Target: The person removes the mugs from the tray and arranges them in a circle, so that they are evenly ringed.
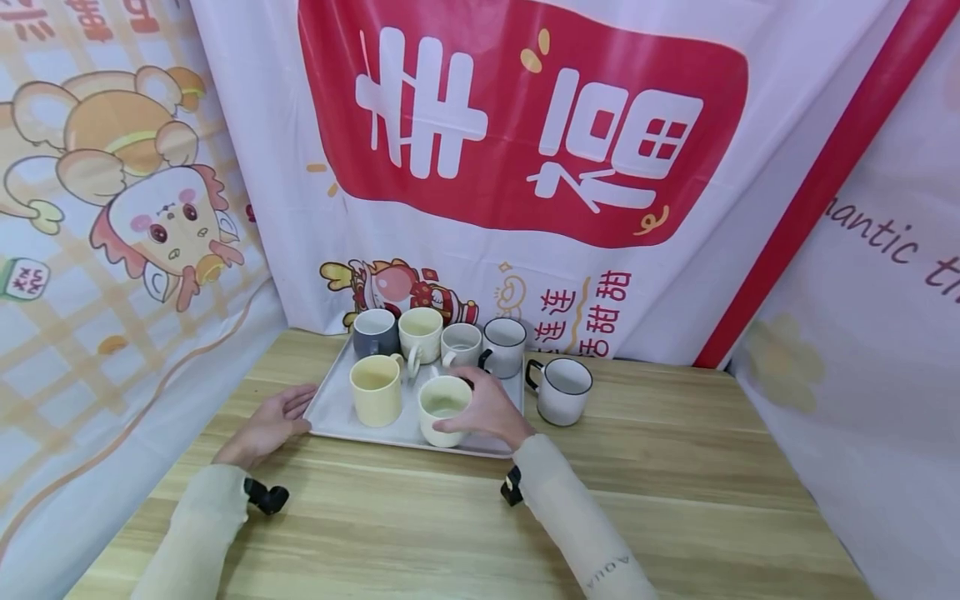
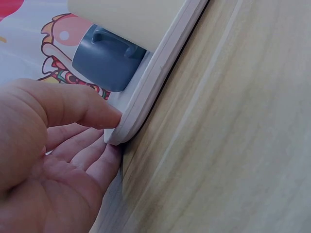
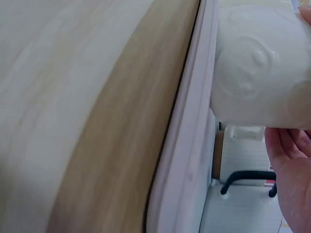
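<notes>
We saw a big printed cloth (image 1: 517,100) hung behind everything, a red panel with white characters across it. Below it spread the wood-grained table (image 1: 712,483), and on that, near the cloth, lay our white tray (image 1: 330,407). Two hands were at work. The left hand (image 1: 266,425) lay beside the tray's near-left corner, fingers relaxed, its thumb and fingers touching the edge. The right hand (image 1: 491,408) gripped a cream mug (image 1: 438,414), thumb on the near side, fingers behind, over the front of the tray; we could not tell whether its base touched down. To its left on the tray we had a yellow mug (image 1: 377,402). A white mug with a black rim (image 1: 564,402) stood on the table, just right of the tray. Along the tray's back we counted, left to right, a blue-grey mug (image 1: 376,340), a pale yellow mug (image 1: 422,343), a small white mug (image 1: 463,354) and another black-rimmed mug (image 1: 508,358).
</notes>
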`<state>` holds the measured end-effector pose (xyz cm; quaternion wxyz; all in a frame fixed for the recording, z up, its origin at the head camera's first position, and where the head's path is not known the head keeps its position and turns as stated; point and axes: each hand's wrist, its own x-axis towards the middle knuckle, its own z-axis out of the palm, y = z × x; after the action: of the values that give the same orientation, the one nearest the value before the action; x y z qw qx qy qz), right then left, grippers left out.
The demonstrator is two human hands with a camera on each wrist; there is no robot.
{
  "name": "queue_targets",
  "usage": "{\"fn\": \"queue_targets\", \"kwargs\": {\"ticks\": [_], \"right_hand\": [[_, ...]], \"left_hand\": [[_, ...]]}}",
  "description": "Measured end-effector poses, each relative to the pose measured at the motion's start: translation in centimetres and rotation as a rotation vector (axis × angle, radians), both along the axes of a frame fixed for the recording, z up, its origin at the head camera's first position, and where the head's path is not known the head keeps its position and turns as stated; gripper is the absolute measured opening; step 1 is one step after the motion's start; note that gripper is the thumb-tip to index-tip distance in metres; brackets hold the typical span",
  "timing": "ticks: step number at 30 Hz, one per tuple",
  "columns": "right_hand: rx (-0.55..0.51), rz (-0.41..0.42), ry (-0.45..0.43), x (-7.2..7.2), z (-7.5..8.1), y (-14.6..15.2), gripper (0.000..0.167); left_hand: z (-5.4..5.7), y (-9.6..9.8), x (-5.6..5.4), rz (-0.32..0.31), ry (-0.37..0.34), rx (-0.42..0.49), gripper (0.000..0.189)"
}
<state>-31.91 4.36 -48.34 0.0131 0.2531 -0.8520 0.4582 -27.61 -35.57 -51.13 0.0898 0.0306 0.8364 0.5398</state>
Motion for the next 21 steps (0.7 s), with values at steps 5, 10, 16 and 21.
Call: {"fn": "queue_targets", "kwargs": {"ticks": [5, 10, 16, 21], "right_hand": [[0.011, 0.019, 0.016, 0.3, 0.6, 1.8, 0.079], [0.019, 0.047, 0.022, 0.6, 1.9, 3.6, 0.081], [0.024, 0.086, 0.043, 0.8, 4.6, 5.9, 0.079], [-0.005, 0.106, 0.012, 1.2, 7.6, 8.0, 0.081]], "left_hand": [[0.1, 0.1, 0.0, -0.009, 0.0, 0.013, 0.08], [0.0, 0.1, 0.0, -0.015, 0.002, 0.02, 0.08], [-0.1, 0.1, -0.1, -0.014, -0.001, 0.022, 0.081], [-0.1, 0.1, -0.1, -0.014, -0.006, 0.017, 0.082]]}}
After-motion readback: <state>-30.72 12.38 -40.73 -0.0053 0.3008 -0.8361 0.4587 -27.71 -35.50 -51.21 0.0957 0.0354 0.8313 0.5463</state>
